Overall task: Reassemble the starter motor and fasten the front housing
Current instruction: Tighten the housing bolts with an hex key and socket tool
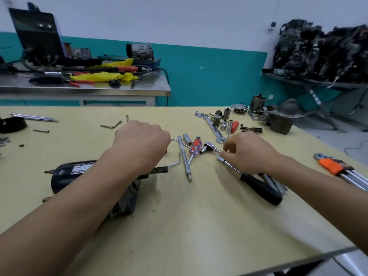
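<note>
Pinching chrome black-handled ratchet wrench [251, 182]: right hand [251, 154]; left hand [139, 144] grip hidden. Grey cast front housing [282, 120], 2 o'clock, apparently unfitted.

We see soft, even light on the bench [199, 226], with faint shadows under the left hand [140, 144]. Wide-angle distortion bows the edges; the upper right is blurred.

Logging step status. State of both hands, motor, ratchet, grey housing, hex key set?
starter motor, lying on its side
left hand, fingers curled over the motor's front end; grip hidden
ratchet, lying flat
right hand, pinching the ratchet's shaft
grey housing, apart from the motor, far right
hex key set, clipped in orange holder
</note>
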### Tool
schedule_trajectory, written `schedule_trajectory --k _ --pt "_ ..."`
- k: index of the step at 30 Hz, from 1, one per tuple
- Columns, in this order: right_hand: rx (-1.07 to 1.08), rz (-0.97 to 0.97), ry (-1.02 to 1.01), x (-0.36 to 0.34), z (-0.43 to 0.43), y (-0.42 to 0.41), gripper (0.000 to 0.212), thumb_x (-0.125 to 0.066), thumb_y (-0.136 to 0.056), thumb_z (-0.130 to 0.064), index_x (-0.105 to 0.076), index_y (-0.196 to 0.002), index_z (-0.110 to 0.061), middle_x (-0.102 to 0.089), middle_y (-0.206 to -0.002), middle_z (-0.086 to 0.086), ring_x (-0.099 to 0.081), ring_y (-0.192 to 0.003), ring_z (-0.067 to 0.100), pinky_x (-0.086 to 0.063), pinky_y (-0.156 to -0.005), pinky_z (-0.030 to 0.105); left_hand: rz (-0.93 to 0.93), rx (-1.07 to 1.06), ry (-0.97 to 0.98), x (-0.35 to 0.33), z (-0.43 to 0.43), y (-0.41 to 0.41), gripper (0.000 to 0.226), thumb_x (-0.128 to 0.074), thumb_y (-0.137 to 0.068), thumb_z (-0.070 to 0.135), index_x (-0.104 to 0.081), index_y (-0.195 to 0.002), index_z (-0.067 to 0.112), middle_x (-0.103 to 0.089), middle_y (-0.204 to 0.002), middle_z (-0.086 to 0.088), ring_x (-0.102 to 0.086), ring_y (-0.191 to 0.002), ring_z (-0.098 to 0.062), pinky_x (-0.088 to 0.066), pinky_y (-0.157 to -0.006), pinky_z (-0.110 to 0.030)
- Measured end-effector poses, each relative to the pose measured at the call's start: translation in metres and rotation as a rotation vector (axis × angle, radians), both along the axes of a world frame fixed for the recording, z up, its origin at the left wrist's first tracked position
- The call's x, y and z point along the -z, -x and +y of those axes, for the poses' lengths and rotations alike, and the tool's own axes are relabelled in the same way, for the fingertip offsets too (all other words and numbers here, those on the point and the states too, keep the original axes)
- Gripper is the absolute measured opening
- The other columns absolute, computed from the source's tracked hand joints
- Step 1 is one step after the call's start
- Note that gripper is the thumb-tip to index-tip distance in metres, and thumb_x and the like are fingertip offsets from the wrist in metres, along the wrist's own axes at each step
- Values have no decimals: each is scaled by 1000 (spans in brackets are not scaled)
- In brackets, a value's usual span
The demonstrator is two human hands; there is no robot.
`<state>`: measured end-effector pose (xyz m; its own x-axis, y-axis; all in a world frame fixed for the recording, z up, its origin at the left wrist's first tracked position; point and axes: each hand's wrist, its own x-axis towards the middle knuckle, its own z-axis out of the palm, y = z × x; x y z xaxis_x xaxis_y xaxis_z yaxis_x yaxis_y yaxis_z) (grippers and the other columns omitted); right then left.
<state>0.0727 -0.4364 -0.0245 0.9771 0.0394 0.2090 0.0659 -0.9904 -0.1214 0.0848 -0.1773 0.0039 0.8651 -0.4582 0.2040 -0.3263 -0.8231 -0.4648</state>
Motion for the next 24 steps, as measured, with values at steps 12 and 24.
schedule_trajectory --k 12,24 --pt "66 149 -144 -5 -7 -18 29 -63 -95 -38 -73 -111 -16 -72 -104 4 -66 -91 20 -56 -79 34 -35 132 360 -17 -3 17 27 -49 -100 43 -66 -121 37 -70 -108 6 -63 -99 -21 -44 -69 -31" --pt "24 -63 -239 17 -16 17 24 -65 -92 -40 -70 -108 -22 -64 -94 -10 -59 -90 12 -52 -80 32 -37 -87 669 -32 32 9 42 -62 -89 56 -68 -121 30 -70 -121 -1 -63 -99 -23 -49 -75 -38"
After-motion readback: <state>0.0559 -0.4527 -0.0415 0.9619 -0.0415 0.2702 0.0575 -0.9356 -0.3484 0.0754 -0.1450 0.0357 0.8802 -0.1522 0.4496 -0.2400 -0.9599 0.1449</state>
